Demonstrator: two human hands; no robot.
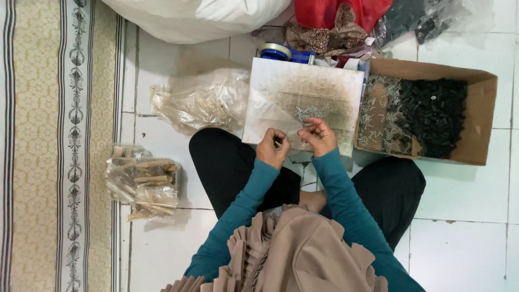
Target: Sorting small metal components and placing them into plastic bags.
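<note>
**Two hands, one small clear bag, over a worn white board**

While the person sits cross-legged on the white tiled floor, the left hand [272, 147] is curled in, fingers pinched on the edge of a small clear plastic bag [270, 114] that rises as a see-through triangle in front of the board. Right beside it, the right hand [319, 135] is bent at the knuckles with its fingertips bunched together; they look to be pinching something tiny at the bag's mouth, though what it is cannot be made out. The two hands sit close together, nearly touching, both in teal sleeves.

Just beyond the right fingertips lies a little heap of small silvery metal pieces [309, 112], resting on the stained white board [324, 81] that leans across the person's lap. Moving out to the person's right, an open cardboard box [481, 108] touches the board's edge; it holds more silvery bits on its near side and a mass of small black parts [432, 113] further over. Behind the board sits a tape dispenser [284, 52] with a blue body. Out to the left, a crumpled clear bag [203, 100] lies on the tiles, and nearer the patterned rug [54, 146] a pile of filled clear packets [143, 186] lies.
</note>
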